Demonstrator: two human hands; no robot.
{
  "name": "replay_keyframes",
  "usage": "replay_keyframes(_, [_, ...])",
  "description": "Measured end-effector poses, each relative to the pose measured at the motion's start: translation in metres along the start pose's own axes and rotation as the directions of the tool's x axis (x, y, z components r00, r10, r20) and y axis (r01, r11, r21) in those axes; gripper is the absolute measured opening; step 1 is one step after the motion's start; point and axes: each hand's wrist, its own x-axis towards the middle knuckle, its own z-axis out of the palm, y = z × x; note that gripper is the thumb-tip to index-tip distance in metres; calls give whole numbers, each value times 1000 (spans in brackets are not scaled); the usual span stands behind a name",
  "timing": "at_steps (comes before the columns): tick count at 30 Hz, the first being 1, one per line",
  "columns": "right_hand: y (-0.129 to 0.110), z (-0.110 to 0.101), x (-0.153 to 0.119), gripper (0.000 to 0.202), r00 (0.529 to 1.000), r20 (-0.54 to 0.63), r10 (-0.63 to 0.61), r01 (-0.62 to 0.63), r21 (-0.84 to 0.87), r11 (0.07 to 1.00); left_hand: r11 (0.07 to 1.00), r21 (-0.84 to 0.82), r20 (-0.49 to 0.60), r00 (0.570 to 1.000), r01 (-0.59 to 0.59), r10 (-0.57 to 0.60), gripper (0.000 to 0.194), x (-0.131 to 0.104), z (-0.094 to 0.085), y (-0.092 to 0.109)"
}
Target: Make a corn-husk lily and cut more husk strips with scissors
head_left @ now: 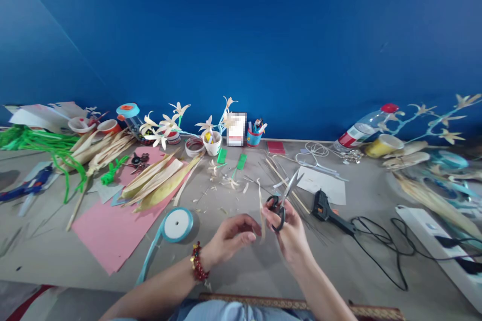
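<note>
My right hand holds black-handled scissors, their blades apart and pointing up and away from me. A thin pale strip of husk hangs upright beside its fingertips, seemingly pinched by them. Left of the strip, my left hand is half curled, thumb and fingers apart, with nothing visible between them. Its fingertips are close to the strip's lower part. A red bead bracelet circles the left wrist. Small husk scraps lie on the grey table beyond the hands.
Left are a blue ribbon roll, pink paper and corn husks. Right are a black glue gun, its cable, white paper and a power strip. Cups, a bottle and husk flowers stand along the back.
</note>
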Motion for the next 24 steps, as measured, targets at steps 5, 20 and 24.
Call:
replay_keyframes(5, [3, 14, -6, 32, 998, -55, 38, -28, 170, 985, 968, -227, -32, 992, 110, -120, 34, 1, 5, -3])
replay_keyframes(20, [2, 18, -7, 34, 987, 147, -65, 77, -76, 994, 927, -348, -39, 986, 140, -164, 32, 5, -8, 9])
replay_keyframes(24, [5, 13, -4, 30, 976, 102, -193, 217, -352, 911, 987, -152, -140, 988, 49, -71, 33, 5, -10, 10])
